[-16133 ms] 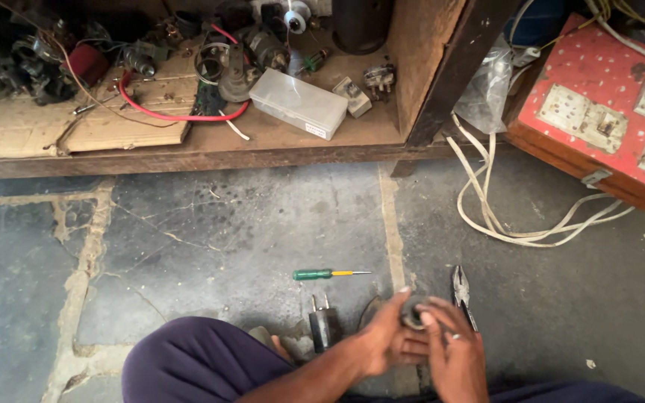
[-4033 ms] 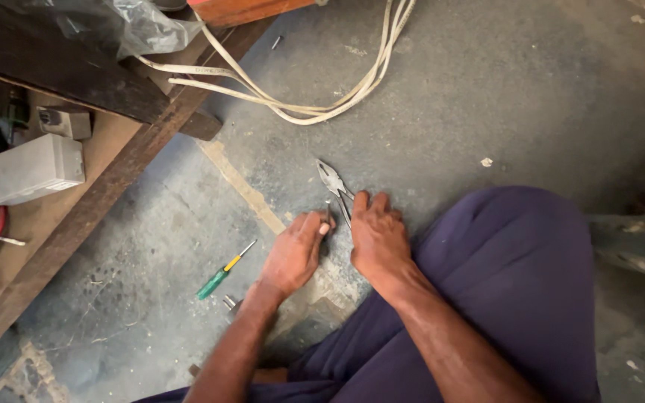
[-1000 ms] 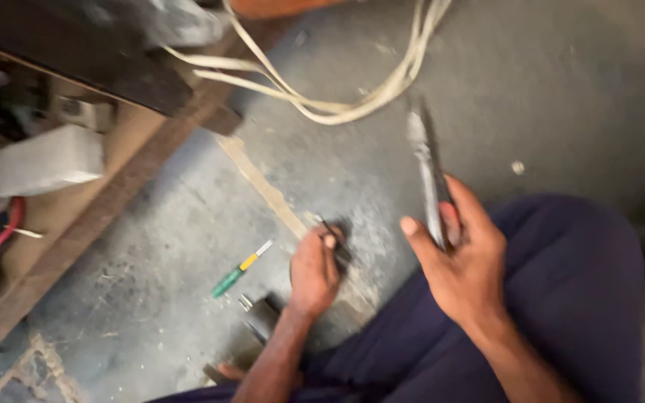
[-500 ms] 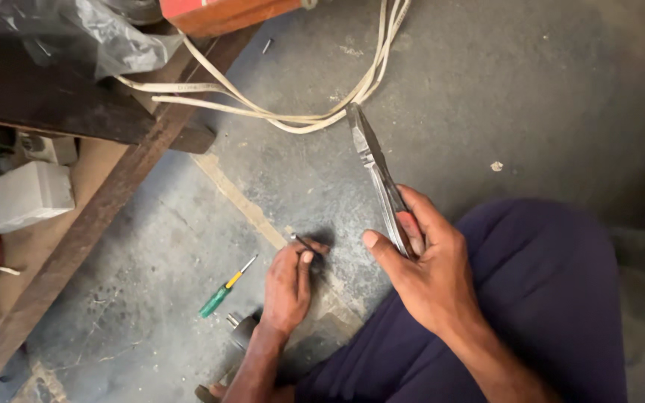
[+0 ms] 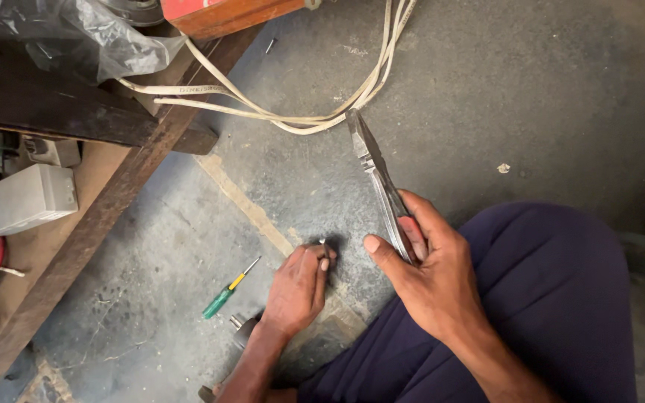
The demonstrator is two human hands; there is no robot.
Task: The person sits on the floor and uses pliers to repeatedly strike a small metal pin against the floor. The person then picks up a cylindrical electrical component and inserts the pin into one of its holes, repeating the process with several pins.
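**Pliers in hand, small part pinned on the floor, the two not yet met**

Right hand closed around the handles of long-nose pliers; tool raised, its closed tip pointing away from the person toward the loop of pale flat cable lying beyond both hands. Nose grips nothing that shows.

Left hand down on the concrete floor, fingertips pinched on a small dark part with a bit of metal showing; too small to say what it is. It sits just left of the right thumb, apart from the pliers.

Judged state of the work: tool picked up and part held ready, so preparation looks done; any gripping, bending or cutting of the part by the pliers looks still to come.

Green-handled screwdriver lies left of the left hand, untouched. A small metal-ended piece rests by the left wrist. Further left, a wooden shelf edge with a grey box on it
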